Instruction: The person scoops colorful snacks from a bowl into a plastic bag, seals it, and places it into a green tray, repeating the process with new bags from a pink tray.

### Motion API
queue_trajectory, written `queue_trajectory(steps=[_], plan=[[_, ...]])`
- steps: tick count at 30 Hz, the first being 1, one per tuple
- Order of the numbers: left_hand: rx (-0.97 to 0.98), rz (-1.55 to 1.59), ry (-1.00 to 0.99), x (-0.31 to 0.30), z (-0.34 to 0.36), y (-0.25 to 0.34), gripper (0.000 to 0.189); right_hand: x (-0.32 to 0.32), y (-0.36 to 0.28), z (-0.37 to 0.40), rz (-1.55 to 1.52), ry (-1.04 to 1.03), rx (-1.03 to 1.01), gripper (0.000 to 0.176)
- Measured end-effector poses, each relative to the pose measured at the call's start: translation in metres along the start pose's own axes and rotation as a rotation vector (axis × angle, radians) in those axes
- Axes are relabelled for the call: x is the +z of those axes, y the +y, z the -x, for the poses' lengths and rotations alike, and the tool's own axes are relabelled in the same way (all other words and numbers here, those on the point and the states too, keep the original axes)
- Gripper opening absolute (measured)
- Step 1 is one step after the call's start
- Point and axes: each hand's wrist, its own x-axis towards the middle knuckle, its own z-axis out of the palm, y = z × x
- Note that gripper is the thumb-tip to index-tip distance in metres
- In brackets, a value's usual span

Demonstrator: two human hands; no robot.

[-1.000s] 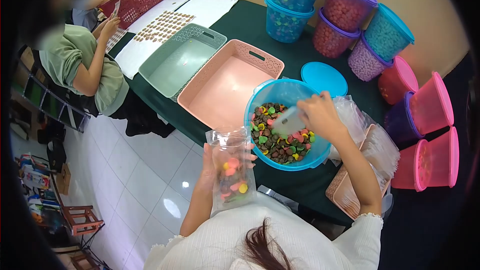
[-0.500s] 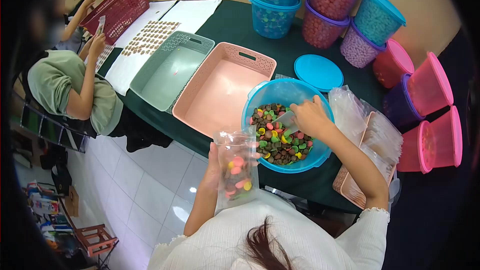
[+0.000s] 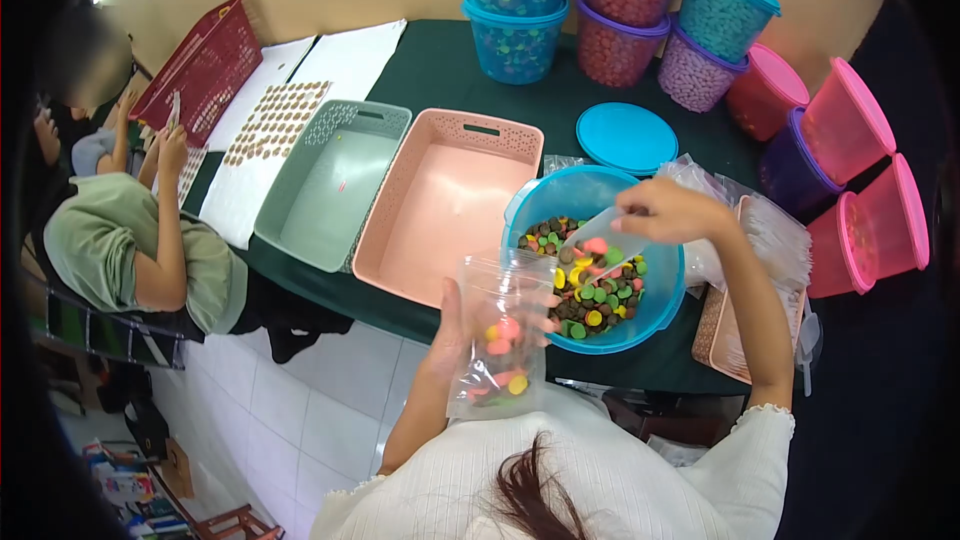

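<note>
Left hand (image 3: pixel 452 328): fingers are closed round a clear bag (image 3: pixel 498 340), thumb on the near face, the other fingers seen through the plastic. The bag is held upright, mouth open, at lower centre of the frame, in front of the desk (image 3: pixel 440 65) edge. A few pink, yellow and green sweets (image 3: pixel 514 384) are seen in its bottom.

Right hand (image 3: pixel 668 212): fingers are closed on a clear scoop (image 3: pixel 608 238), which is tipped down into a blue tub (image 3: pixel 570 190). Pink sweets are carried in the scoop. The tub is set on the desk right of centre, just right of the bag's mouth, and is part filled with brown and coloured sweets.

A pink basket (image 3: pixel 440 202) is placed just left of the tub, and a green basket (image 3: pixel 320 180) beside that. A blue lid (image 3: pixel 627 137) is laid flat just above the tub. Clear bags (image 3: pixel 772 240) are stacked on a tray (image 3: pixel 715 340) right of the tub. Lidded tubs (image 3: pixel 515 35) of sweets are stacked at upper centre. Pink tubs (image 3: pixel 860 200) are laid on their sides at the right edge.

At far left a person in a green top (image 3: pixel 120 250) is seated at the desk, by a white sheet (image 3: pixel 275 125) covered with rows of brown pieces. A red basket (image 3: pixel 200 65) is stood at upper left.
</note>
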Motion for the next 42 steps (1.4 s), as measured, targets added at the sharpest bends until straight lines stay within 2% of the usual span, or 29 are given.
queue_trajectory(steps=[1,3,8,11,12,14,16,18,19,22,23,24,26,30,32,37,39,40,42], plan=[[-0.010,-0.008,-0.017,0.001,-0.004,0.002,0.095,-0.011,-0.004,0.004,0.000,0.018,0.012,0.029],[-0.112,-0.058,-0.104,0.001,-0.012,0.005,0.094,-0.031,-0.010,0.011,0.077,0.188,-0.019,0.027],[-0.275,-0.160,-0.193,0.016,-0.031,0.009,0.092,-0.061,-0.035,0.023,0.035,0.242,0.055,0.025],[-0.307,-0.208,-0.257,0.018,-0.040,0.011,0.092,-0.053,-0.050,0.023,0.284,0.410,-0.161,0.017],[-0.318,-0.219,-0.260,0.021,-0.041,0.013,0.092,-0.049,-0.058,0.023,0.287,0.415,-0.156,0.017],[-0.326,-0.259,-0.242,0.029,-0.039,0.016,0.092,-0.047,-0.073,0.025,0.343,0.276,-0.137,0.015],[-0.337,-0.299,-0.219,0.028,-0.040,0.017,0.092,-0.052,-0.079,0.029,0.320,0.321,-0.125,0.014],[-0.327,-0.114,-0.390,0.020,-0.044,0.017,0.086,-0.058,-0.078,0.030,0.449,0.321,-0.017,0.013],[-0.327,-0.118,-0.392,0.019,-0.043,0.016,0.086,-0.053,-0.078,0.031,0.356,0.328,-0.067,0.013],[-0.338,-0.168,-0.322,0.018,-0.041,0.012,0.085,-0.051,-0.075,0.030,0.379,0.308,-0.101,0.012],[-0.329,-0.182,-0.332,0.019,-0.042,0.012,0.084,-0.055,-0.079,0.034,0.433,0.286,-0.002,0.012],[-0.318,-0.196,-0.343,0.020,-0.043,0.012,0.083,-0.052,-0.078,0.033,0.434,0.284,-0.010,0.012],[-0.322,-0.221,-0.330,0.025,-0.040,0.013,0.081,-0.043,-0.075,0.033,0.427,0.318,-0.157,0.012],[-0.274,-0.288,-0.265,0.025,-0.036,0.003,0.076,-0.049,-0.073,0.036,0.391,0.293,-0.168,0.012],[-0.258,-0.273,-0.220,0.026,-0.033,0.001,0.075,-0.052,-0.068,0.038,0.408,0.299,-0.095,0.012],[-0.174,-0.297,-0.131,0.031,-0.026,-0.014,0.078,-0.040,-0.047,0.040,0.243,0.294,-0.181,0.015],[-0.133,-0.316,-0.042,0.020,-0.018,-0.016,0.080,-0.044,-0.029,0.043,0.235,0.503,-0.127,0.018],[-0.122,-0.310,-0.028,0.018,-0.014,-0.017,0.080,-0.042,-0.022,0.043,0.235,0.491,-0.141,0.018],[-0.063,-0.125,0.070,0.014,-0.007,-0.017,0.080,-0.034,-0.011,0.044,0.405,0.504,0.003,0.017]])
